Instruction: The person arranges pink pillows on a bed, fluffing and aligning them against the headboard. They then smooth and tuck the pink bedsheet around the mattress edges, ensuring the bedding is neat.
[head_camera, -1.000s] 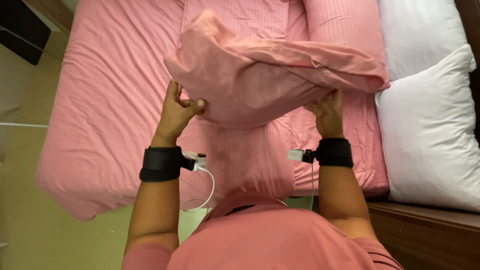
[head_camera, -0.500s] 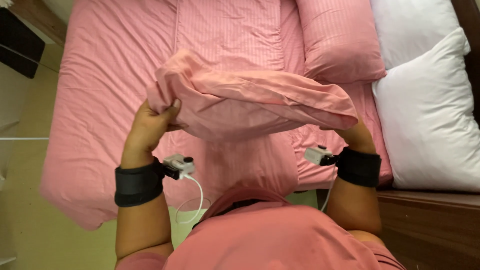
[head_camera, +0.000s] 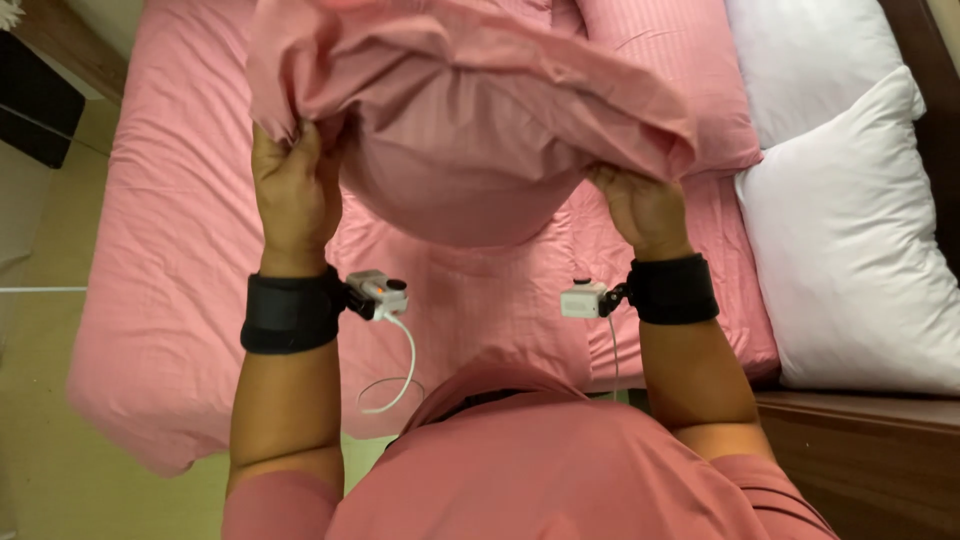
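Observation:
I hold a pink striped pillow up in the air over the bed, its loose case bunched along the top. My left hand grips the case's edge at the pillow's left end. At the right end my right hand grips the case from underneath. The pillow's bulk sags between the two hands. Both wrists wear black bands with small white devices and cables.
Below lies a bed with a pink striped sheet. A second pink pillow rests near the headboard, with two white pillows to its right. A dark wooden bed frame runs along the lower right. A dark object stands at the left.
Both hands have lifted the pillow higher and closer to the camera. The pillow now sags between the hands and hides more of the bed.

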